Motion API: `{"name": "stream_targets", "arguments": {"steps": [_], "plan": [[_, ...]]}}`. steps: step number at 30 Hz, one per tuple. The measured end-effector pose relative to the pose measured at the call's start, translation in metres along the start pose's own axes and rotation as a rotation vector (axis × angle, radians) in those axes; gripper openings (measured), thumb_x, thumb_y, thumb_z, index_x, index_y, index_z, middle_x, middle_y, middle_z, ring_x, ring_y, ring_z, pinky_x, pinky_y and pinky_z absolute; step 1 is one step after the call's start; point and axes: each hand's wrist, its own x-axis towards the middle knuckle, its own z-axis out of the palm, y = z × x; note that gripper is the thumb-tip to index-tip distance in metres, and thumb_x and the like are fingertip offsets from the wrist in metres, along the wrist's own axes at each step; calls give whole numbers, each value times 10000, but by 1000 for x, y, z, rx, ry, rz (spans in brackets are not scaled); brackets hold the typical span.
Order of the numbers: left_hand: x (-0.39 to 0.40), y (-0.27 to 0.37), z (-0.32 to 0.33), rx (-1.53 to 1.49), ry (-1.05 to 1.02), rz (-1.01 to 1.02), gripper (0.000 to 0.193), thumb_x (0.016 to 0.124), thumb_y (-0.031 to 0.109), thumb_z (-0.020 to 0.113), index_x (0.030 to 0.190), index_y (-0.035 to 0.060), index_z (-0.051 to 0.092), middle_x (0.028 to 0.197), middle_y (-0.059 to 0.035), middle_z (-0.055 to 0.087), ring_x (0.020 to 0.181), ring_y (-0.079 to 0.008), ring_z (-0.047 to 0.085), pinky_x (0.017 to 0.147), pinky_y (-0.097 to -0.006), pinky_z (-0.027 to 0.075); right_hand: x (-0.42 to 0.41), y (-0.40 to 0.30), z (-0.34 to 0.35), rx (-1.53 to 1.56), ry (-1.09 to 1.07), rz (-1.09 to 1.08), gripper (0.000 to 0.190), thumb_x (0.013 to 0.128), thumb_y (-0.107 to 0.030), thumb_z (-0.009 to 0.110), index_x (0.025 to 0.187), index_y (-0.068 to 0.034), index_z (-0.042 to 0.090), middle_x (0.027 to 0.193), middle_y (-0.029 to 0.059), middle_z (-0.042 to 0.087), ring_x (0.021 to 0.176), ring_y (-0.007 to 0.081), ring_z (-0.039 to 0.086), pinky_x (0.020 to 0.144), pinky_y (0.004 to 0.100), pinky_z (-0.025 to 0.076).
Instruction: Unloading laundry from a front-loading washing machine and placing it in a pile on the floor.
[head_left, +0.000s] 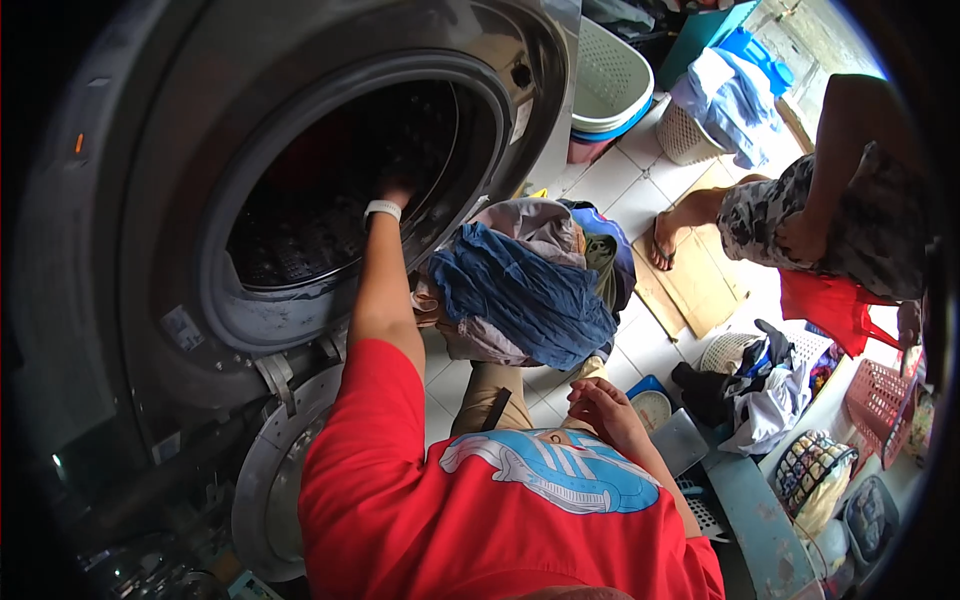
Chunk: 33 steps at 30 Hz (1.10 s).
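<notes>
My left hand (397, 191) reaches inside the dark drum (315, 225) of a front-load washing machine (180, 135), a white band on its wrist. Its fingers are lost in shadow, so I cannot tell what they touch. In front of my chest, my right hand (602, 407) is loosely curled with nothing visible in it. Between the machine and my legs rises a heap of clothes (525, 285), with a dark blue crumpled garment (517, 289) on top. The machine's round door (277, 487) hangs wide open at lower left.
Stacked plastic baskets (611, 82) stand beyond the machine. Another person (825, 202) in patterned shorts stands on the right, holding red cloth (829, 307). Laundry fills a white basket (731, 349); a dial scale (651, 409) sits near my right hand. Cardboard (694, 277) lies on the tiles.
</notes>
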Motion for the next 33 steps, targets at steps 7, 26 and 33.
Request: {"name": "stream_targets", "arguments": {"steps": [7, 26, 33], "plan": [[-99, 148, -109, -815, 38, 116, 109, 680, -45, 576, 735, 50, 572, 653, 56, 516, 597, -7, 455, 547, -162, 365, -22, -28, -3, -347, -53, -30, 266, 920, -270, 479, 1051, -48, 545, 916, 17, 567, 805, 89, 542, 778, 226, 451], [-373, 378, -61, -1032, -773, 307, 202, 724, -15, 626, 905, 49, 562, 925, -15, 529, 864, -89, 526, 787, -235, 422, -77, -70, -41, -112, -210, -127, 361, 875, -294, 483, 1183, -133, 386, 1010, 98, 496, 902, 220, 548, 743, 419, 500], [-384, 382, -80, -726, -384, 617, 507, 724, 119, 707, 1171, 86, 471, 1269, -137, 364, 1223, -259, 338, 977, -345, 315, -100, -74, -27, -305, -324, -459, 320, 872, -139, 436, 1190, -107, 428, 1093, 76, 496, 966, 218, 536, 801, 390, 474]]}}
